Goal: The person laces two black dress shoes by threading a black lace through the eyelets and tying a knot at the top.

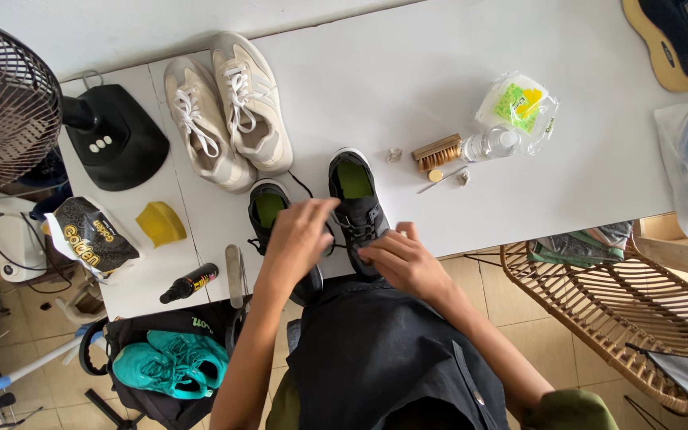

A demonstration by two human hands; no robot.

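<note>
Right hand (404,263) closed, pinching black shoe (357,209) laces | left hand (300,235) blurred beside it, grip unclear | 2 beige sneakers (226,111) beyond shoe | brush (437,151) right of it

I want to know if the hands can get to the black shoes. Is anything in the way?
Nothing visible is in the way. The left hand is already over the black shoes, between the pair, and the right hand rests on the right shoe's laces at the table edge.
</note>
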